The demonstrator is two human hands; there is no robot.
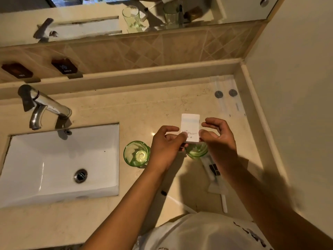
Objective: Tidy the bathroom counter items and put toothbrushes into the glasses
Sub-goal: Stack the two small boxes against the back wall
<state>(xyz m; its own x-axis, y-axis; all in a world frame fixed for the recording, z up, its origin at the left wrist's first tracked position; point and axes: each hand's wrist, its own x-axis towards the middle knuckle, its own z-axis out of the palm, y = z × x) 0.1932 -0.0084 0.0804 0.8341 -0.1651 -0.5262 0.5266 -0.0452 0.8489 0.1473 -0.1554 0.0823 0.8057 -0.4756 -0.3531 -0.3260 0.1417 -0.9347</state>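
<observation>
The counter [126, 112] looks like polished beige stone, faintly scuffed. The two glasses, left [136, 153] and right [196, 150], are glossy green glass. The faucet [43, 107] is brushed metal, the sink [45, 159] smooth glossy white ceramic. The small box [190, 127] is matt white card.

**Counter and what sits on it**

You have a beige stone counter [126, 112] under your hands. One green glass [136, 156] stands just left of your left hand [166, 147]; a second green glass [196, 151] stands below both hands. Clear wrapped packets [227, 96] lie beyond your right hand [219, 139], and a torn wrapper [215, 175] lies beneath that wrist.
</observation>
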